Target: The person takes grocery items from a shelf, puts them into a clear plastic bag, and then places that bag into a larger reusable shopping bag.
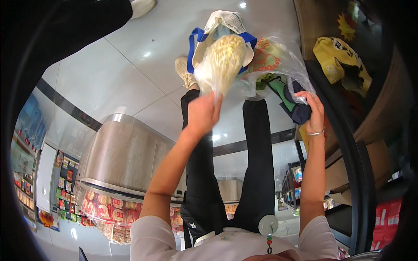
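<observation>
My left hand (203, 112) grips the gathered neck of a clear plastic bag (225, 62) of pale yellow strands, perhaps bean sprouts. Behind that bag, a white tote bag (217, 18) with blue straps gapes on the floor side. My right hand (313, 111), with a bangle at the wrist, pinches the rim of a thin clear carrier bag (271, 62) with red-orange print. Something green shows inside it. A navy and green folded fabric item (287, 98) hangs by my right fingers; whether they hold it too, I cannot tell.
At upper left are another person's dark trouser leg (81, 26) and light shoe (142, 7). A wood-panelled counter (124, 153) with packaged food (104, 208) is at left. A dark-edged shelf (346, 143) curves along the right, near a yellow bag (339, 58).
</observation>
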{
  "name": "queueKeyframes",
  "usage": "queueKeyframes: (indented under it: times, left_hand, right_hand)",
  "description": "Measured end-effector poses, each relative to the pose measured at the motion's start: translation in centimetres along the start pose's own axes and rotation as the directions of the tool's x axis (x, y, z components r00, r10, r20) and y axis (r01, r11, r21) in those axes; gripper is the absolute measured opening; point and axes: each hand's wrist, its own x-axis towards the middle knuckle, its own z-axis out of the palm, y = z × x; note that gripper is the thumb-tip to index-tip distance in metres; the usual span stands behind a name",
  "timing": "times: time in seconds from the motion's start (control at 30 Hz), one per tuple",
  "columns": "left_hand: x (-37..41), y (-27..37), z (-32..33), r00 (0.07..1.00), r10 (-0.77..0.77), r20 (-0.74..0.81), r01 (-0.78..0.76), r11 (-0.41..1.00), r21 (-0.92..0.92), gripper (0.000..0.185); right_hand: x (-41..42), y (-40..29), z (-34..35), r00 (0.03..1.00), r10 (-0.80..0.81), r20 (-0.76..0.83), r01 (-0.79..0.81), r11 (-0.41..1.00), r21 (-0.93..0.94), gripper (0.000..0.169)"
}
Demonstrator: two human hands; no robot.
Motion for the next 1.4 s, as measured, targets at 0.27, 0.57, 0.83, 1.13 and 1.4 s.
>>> queueKeyframes:
  times: [0.27, 0.57, 0.83, 1.13, 1.4]
  left_hand:
    - [-6.9, 9.8, 0.7, 0.946, 0.222, 0.237, -0.168, 0.958, -0.231, 0.010]
    - [-3.5, 10.1, 10.2, 0.969, -0.015, 0.248, 0.071, 0.973, -0.218, 0.026]
    - [5.0, 8.0, 17.8, 0.940, 0.221, 0.260, -0.236, 0.971, 0.026, 0.011]
    - [6.7, 2.8, 12.2, 0.878, -0.171, 0.447, -0.048, 0.898, 0.437, 0.048]
    - [0.6, 0.6, 6.1, 0.806, 0.099, 0.584, -0.547, 0.503, 0.669, 0.010]
  right_hand:
    - [-0.6, -0.4, -2.7, 0.994, 0.103, 0.049, -0.084, 0.954, -0.289, 0.036]
    - [-3.9, -1.0, -4.3, 0.940, 0.236, 0.246, -0.106, 0.889, -0.445, 0.035]
    - [-6.6, 0.1, -1.8, 0.904, 0.204, 0.376, 0.014, 0.865, -0.502, 0.019]
    - [-5.8, -0.2, -5.1, 0.993, 0.105, 0.062, -0.082, 0.951, -0.298, 0.018]
    - [-4.9, 0.7, -4.1, 0.984, -0.081, 0.157, 0.144, 0.886, -0.441, 0.006]
